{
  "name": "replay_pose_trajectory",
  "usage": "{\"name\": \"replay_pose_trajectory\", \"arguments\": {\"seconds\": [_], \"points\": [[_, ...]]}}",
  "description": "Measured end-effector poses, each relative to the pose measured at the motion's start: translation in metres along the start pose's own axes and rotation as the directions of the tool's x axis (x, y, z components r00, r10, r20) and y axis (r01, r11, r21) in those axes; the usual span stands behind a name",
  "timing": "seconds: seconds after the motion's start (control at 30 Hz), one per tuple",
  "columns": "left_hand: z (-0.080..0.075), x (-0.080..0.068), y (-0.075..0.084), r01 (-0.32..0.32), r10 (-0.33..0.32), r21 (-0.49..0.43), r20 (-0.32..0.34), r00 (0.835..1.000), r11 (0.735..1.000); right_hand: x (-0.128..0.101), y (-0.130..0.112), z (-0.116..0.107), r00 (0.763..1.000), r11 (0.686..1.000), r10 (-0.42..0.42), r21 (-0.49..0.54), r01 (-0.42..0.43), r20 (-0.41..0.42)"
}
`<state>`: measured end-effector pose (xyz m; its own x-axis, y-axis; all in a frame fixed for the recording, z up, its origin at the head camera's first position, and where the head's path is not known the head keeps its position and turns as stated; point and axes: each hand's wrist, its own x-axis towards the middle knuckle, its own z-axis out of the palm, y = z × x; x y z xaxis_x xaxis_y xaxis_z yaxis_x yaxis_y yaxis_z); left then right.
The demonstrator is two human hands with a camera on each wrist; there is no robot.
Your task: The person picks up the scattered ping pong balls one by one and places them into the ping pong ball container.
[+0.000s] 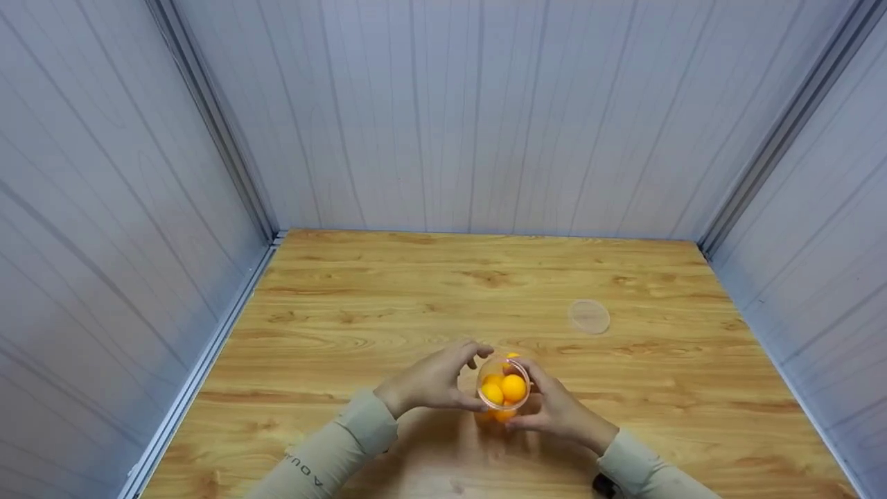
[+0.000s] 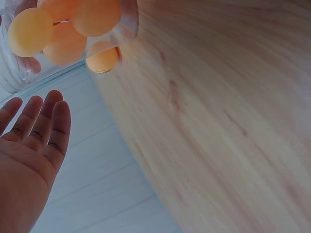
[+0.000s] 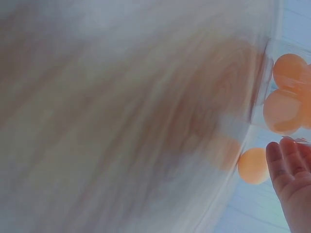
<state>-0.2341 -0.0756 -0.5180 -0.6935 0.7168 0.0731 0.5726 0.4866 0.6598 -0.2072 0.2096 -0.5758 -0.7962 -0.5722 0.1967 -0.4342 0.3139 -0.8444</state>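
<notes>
A clear plastic jar (image 1: pixel 483 371) with several orange balls (image 1: pixel 513 388) inside stands mouth up on the table. My right hand (image 1: pixel 558 409) holds it from the right, thumb at the near side and fingers round the far side. On the other side of the jar is my left hand (image 1: pixel 433 381), its fingers loosely bent; in the left wrist view they are spread apart from the jar wall. One more orange ball (image 2: pixel 103 59) lies on the table just outside the jar, partly hidden in the head view by the jar and right fingers.
A round clear lid (image 1: pixel 589 316) lies flat on the wooden table (image 1: pixel 388 277), beyond the jar and to its right. Pale panel walls (image 1: pixel 443 125) enclose the table at the back and both sides. A small black object (image 1: pixel 604 485) shows by the right cuff.
</notes>
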Motion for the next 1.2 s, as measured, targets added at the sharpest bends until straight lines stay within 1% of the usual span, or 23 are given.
{"name": "replay_pose_trajectory", "arguments": {"seconds": [0.2,0.37,0.47,0.7,0.83,1.03,1.2], "points": [[0.009,-0.001,-0.006,0.039,-0.039,-0.036,-0.003,0.999,0.999,-0.002,-0.003,-0.005,0.999,0.998,-0.037,-0.057,0.036,-0.016],[0.017,-0.001,-0.01,0.053,-0.054,-0.068,-0.012,0.998,0.996,-0.002,-0.006,-0.01,0.998,0.996,-0.059,-0.075,0.057,-0.023],[0.02,-0.001,-0.011,0.056,-0.057,-0.09,-0.018,0.998,0.994,-0.003,-0.007,-0.014,0.998,0.996,-0.057,-0.074,0.055,-0.022],[0.026,0.0,-0.014,0.05,-0.053,-0.116,-0.025,0.998,0.992,-0.006,-0.01,-0.023,1.0,0.997,-0.007,-0.071,0.005,-0.025],[0.03,0.001,-0.015,0.037,-0.041,-0.124,-0.032,0.999,0.992,-0.008,-0.01,-0.028,1.0,0.997,0.002,-0.079,-0.004,-0.028],[0.033,0.003,-0.014,0.046,-0.05,-0.11,-0.038,0.998,0.993,-0.011,-0.007,-0.033,0.999,0.996,0.028,-0.084,-0.03,-0.028],[0.034,0.004,-0.013,0.05,-0.054,-0.116,-0.036,0.998,0.992,-0.012,-0.004,-0.035,0.998,0.993,0.04,-0.107,-0.046,-0.054]]}}
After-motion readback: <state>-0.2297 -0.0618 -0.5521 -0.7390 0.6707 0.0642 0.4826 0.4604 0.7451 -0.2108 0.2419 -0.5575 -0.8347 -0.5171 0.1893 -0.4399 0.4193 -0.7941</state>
